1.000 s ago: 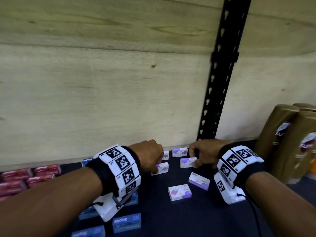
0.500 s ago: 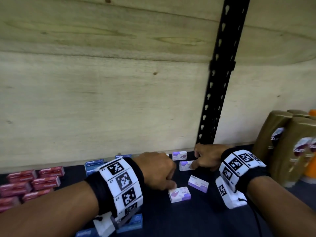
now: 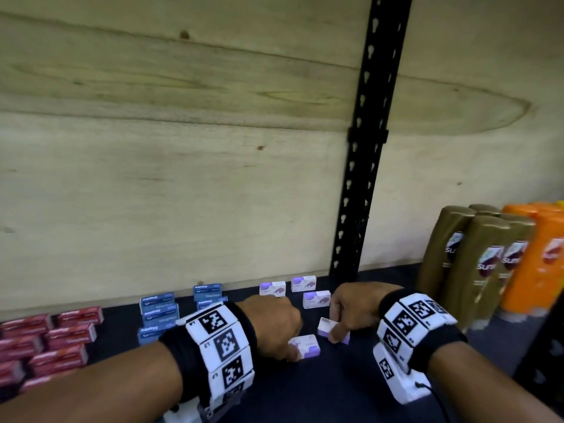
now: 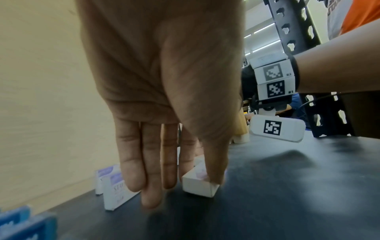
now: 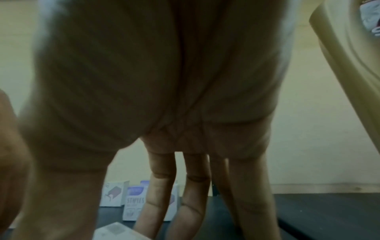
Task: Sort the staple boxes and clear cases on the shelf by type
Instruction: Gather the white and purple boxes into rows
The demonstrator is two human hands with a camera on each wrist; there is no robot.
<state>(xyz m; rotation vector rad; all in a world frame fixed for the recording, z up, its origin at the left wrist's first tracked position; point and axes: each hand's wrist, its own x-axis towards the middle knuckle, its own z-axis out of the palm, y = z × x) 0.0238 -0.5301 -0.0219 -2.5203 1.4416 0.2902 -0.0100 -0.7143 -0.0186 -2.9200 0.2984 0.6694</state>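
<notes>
Two white-and-purple staple boxes lie near the middle of the dark shelf (image 3: 351,392). My left hand (image 3: 290,351) pinches the nearer box (image 3: 308,346) between thumb and forefinger; the left wrist view shows the thumb on this box (image 4: 200,184), with the other fingers straight down to the shelf. My right hand (image 3: 334,329) holds the tilted box (image 3: 325,325) with thumb and fingers, and its corner (image 5: 115,232) shows under the palm. Three more white-and-purple boxes (image 3: 316,299) stand at the back wall. Blue staple boxes (image 3: 158,311) and red ones (image 3: 45,340) are grouped to the left.
A black slotted upright (image 3: 363,178) rises behind the hands against the plywood back wall. Gold bottles (image 3: 476,270) and orange bottles (image 3: 540,261) stand close on the right. No clear cases are in view.
Both hands drew back from the boxes at the wall. The left hand came onto the nearer front box, and the right hand took hold of the tilted one beside it.
</notes>
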